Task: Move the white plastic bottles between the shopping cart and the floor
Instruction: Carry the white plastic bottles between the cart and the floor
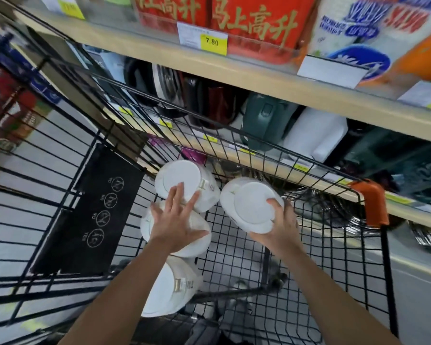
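Four white plastic bottles sit in the shopping cart (259, 257), all wide white round faces toward the camera, smooth, with a small tan label on the side of two. Black placard (90, 210) with circle icons on the cart wall, left of the left grip.

Left grip (177, 220): fingers spread straight, palm flat on the middle-left bottle (199, 242), fingertips reaching onto the far-left bottle (179, 178) just beyond it. Nothing curled around either one; the grip is apart, pressing only. The near bottle (164, 290) lies below the left wrist, partly under the forearm, touching or nearly touching the middle-left bottle; cannot tell which.

Right grip (281, 225): fingers curled round the near-right rim of the right bottle (251, 205), thumb on its flat face, clamped on it. This bottle sits just beside the far-left bottle, a narrow gap between them.

Edges: cart's far wire wall runs just beyond both far bottles; right wall with orange corner cap (368, 202) stands well to the right of the right grip. Bare wire floor shows between the two grips and to the right of and near side of the right grip, open room there. Left of the left grip only a thin strip before the placard wall.

Store shelf (234, 68) with a yellow 7.80 price tag (213, 42) and red boxes (254, 21) rises beyond the cart. Picture is motion-blurred at the borders.
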`<move>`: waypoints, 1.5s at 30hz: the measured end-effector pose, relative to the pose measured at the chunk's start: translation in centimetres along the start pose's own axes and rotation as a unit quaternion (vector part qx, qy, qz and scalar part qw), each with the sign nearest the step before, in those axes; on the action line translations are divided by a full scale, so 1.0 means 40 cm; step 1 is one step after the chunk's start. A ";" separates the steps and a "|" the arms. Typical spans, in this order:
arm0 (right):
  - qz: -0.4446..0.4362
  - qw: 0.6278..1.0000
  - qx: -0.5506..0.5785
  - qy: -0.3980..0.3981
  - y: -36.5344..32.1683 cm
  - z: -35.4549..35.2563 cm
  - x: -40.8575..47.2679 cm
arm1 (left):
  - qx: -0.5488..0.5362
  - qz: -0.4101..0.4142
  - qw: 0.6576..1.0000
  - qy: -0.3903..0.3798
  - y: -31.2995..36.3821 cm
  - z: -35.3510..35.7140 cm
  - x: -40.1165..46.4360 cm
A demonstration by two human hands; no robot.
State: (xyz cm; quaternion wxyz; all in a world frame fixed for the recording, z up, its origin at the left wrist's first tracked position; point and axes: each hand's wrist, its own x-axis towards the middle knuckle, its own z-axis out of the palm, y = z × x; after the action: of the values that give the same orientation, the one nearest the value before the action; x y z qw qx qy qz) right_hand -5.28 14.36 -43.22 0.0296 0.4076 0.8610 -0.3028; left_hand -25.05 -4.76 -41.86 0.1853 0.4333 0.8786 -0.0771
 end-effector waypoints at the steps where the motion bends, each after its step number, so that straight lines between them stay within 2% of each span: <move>1: 0.007 0.999 -0.023 -0.031 -0.009 -0.023 -0.002 | 0.003 0.004 1.000 -0.017 0.003 -0.013 -0.005; 5: 0.017 0.986 -0.055 -0.158 -0.075 -0.169 -0.037 | -0.024 0.055 0.997 -0.057 0.021 -0.127 -0.037; 10: 0.043 0.980 -0.009 -0.195 -0.122 -0.366 -0.151 | -0.092 0.121 0.986 -0.066 0.100 -0.344 -0.086; 13: 0.064 0.981 -0.015 -0.183 -0.139 -0.475 -0.252 | -0.138 0.175 0.972 -0.069 0.186 -0.446 -0.120; 19: 0.112 0.990 0.031 -0.079 -0.089 -0.628 -0.480 | -0.159 0.306 0.938 -0.039 0.429 -0.566 -0.202; 23: 0.155 0.984 0.092 0.002 0.054 -0.663 -0.657 | -0.125 0.395 0.909 -0.053 0.625 -0.587 -0.290; 28: 0.227 0.963 0.129 0.066 0.240 -0.706 -0.861 | -0.093 0.463 0.879 -0.070 0.885 -0.560 -0.386; 38: 0.314 0.932 0.164 0.079 0.718 -0.849 -1.260 | -0.075 0.521 0.841 -0.122 1.519 -0.393 -0.608; 45: 0.378 0.892 0.204 0.141 1.018 -0.954 -1.504 | -0.057 0.578 0.800 -0.151 1.906 -0.311 -0.738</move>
State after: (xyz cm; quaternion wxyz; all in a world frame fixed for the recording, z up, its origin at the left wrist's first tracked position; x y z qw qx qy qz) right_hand 71.56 13.77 -14.47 -0.0638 0.7378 0.5560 -0.3773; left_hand 48.38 24.00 -16.91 0.3506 0.8323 0.4283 0.0302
